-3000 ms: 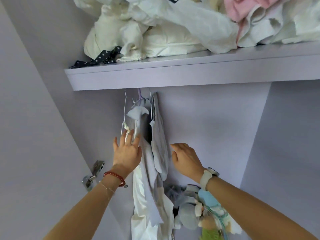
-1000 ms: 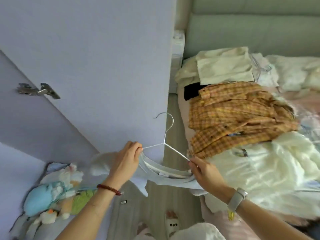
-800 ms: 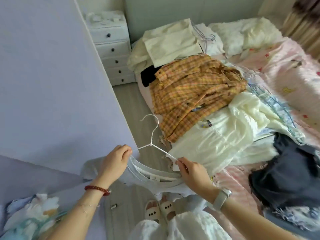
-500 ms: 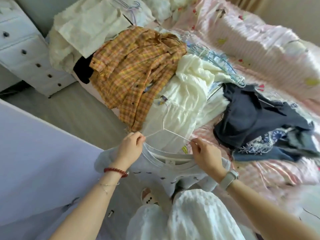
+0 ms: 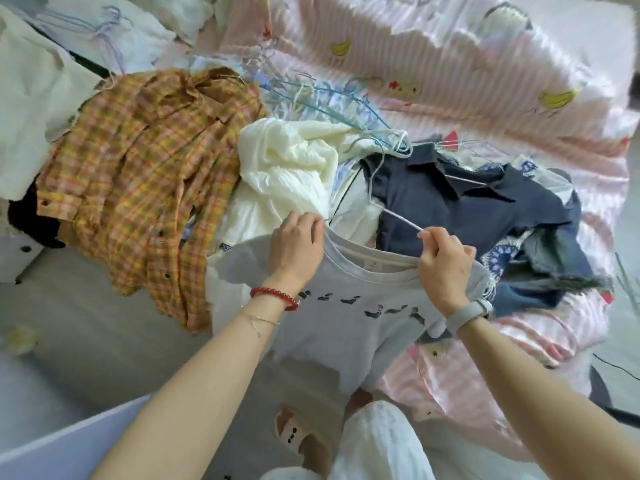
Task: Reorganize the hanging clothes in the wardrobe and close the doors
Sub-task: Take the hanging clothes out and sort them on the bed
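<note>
Left hand (image 5: 298, 247) gripping the left shoulder of a pale grey T-shirt (image 5: 349, 317), fingers curled round it. Right hand (image 5: 445, 261) pinching the thin white wire hanger (image 5: 398, 218) at the right shoulder. Shirt held up just over the near edge of the bed (image 5: 519, 98), in front of an orange plaid shirt (image 5: 145, 168), a cream garment (image 5: 287, 161) and a navy polo (image 5: 467, 202) heaped there.

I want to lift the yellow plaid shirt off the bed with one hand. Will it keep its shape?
Probably not. The plaid shirt lies crumpled, its hem drooping over the bed edge, so it is likely floppy. It looks thin, probably light. Its folds might snag the loose hangers beside it.
</note>
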`<state>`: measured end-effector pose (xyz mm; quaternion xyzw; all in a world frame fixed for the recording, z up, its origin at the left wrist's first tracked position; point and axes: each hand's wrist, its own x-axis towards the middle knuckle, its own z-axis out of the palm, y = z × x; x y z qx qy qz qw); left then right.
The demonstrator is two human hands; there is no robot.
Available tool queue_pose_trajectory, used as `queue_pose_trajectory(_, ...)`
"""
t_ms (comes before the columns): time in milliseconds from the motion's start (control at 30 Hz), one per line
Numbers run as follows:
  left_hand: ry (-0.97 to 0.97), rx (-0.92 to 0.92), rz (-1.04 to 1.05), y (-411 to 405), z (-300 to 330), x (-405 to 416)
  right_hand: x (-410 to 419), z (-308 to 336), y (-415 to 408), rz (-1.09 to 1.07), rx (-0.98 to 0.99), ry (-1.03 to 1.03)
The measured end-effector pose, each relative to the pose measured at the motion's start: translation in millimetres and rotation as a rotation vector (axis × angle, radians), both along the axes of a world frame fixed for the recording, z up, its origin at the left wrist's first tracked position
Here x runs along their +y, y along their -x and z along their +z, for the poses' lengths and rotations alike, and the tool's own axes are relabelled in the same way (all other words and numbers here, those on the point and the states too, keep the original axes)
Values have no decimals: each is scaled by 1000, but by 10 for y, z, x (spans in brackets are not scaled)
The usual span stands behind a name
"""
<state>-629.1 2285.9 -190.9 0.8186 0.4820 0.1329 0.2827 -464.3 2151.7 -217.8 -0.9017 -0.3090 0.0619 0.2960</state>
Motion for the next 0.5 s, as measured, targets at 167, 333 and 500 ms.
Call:
queue_pose_trajectory(167,-124,92,-161,-1165,-260,374,392,-212,-1142,-170,-83,23)
queue_pose_trajectory(333,18,246,-299,-1781,-805,330,562,-588,-2234,-288,-145,116)
queue_pose_trajectory(500,156,453,-461,-2048,-1362,172,666,-1153,-2766,-292,-113,309)
